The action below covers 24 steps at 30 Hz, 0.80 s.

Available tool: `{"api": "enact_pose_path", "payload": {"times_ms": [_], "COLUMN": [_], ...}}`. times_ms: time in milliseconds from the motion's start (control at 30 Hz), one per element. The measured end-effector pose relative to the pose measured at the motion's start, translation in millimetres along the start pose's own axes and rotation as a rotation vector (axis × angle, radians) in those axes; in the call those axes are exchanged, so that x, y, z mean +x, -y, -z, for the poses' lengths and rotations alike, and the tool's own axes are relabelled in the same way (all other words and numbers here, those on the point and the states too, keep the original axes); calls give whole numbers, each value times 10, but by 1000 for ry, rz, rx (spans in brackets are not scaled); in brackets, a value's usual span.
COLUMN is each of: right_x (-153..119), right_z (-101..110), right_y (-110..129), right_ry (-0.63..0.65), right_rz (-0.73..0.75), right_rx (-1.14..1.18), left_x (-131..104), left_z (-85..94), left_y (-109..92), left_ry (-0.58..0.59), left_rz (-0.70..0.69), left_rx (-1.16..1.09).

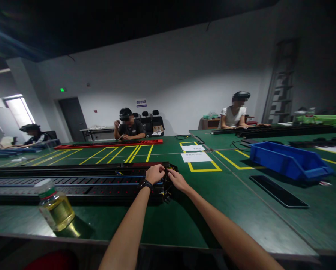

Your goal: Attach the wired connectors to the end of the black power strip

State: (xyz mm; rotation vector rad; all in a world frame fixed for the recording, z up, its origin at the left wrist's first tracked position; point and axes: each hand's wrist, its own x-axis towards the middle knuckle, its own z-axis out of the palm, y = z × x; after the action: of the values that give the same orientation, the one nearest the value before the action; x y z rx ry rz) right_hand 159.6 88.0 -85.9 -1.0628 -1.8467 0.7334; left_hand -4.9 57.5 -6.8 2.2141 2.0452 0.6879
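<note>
A long black slotted rail assembly [106,187], with blue strips and small red dots along it, lies across the green table from the left. Both hands meet at its right end, over a dark end piece [166,187] with parts jutting out. My left hand [155,174], a dark watch on its wrist, rests on top of that end with its fingers curled together. From the right, my right hand [179,180] reaches the same piece, thumb and fingers closed in a pinch. Whatever the fingertips grip is too small and dark to make out.
A bottle of yellow liquid [57,208] stands front left. To the right lie a black tablet [279,191] and a blue bin [288,159]. Paper sheets [197,156] lie ahead. A red rail [108,143] lies farther back, and several people sit at work around the table.
</note>
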Motion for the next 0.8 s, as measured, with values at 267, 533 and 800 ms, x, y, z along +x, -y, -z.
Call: {"api": "enact_pose_path", "payload": {"times_ms": [267,533,800], "right_x": [-27,-10,-15], "right_z": [17,16,39], "right_y": [4,9,-14], "right_ry": [14,29,98], "right_rz": [23,16,8], "right_rx": [13,-2,-61], "left_x": [-14,-25,-40], "left_z": [22,44,65], "left_y": [-11,-37,-33], "left_ry": [12,24,26], "left_rz": [2,7,-18], "left_rx": [-6,4,1]}}
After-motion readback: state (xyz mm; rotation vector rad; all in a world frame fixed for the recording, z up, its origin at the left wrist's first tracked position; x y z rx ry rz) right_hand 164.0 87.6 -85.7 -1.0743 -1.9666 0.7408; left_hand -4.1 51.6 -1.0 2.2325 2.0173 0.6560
